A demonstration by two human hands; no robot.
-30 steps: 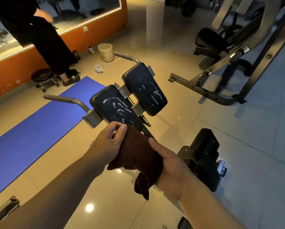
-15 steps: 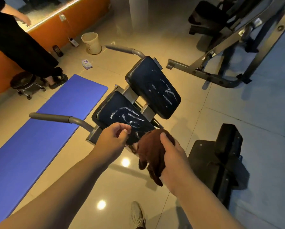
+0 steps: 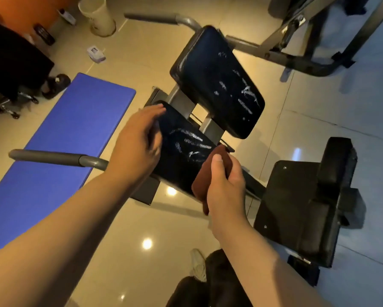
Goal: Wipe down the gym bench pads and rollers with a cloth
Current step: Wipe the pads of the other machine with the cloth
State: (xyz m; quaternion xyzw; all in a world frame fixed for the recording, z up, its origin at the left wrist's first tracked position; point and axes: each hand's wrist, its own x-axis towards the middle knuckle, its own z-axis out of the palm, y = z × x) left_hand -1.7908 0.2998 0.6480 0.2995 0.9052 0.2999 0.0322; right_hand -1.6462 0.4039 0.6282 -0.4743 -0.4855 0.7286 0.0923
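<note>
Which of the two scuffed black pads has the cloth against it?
The nearer pad: the right hand holds the brown cloth at its right edge, with the left hand at its other edge. The farther pad is untouched.

One camera on my head looks forward and steeply down, close over my left hand [image 3: 139, 138], my right hand [image 3: 226, 187] and the near pad [image 3: 181, 156], floor [image 3: 141, 52] beyond.

I'm looking down into a gym. Worn black bench pads [image 3: 208, 74] sit on a grey steel frame at centre. A blue exercise mat [image 3: 64, 138] lies at 9 o'clock on the glossy tiled floor [image 3: 141, 218]. Another machine frame [image 3: 297, 60] stands at 1 o'clock.
</note>
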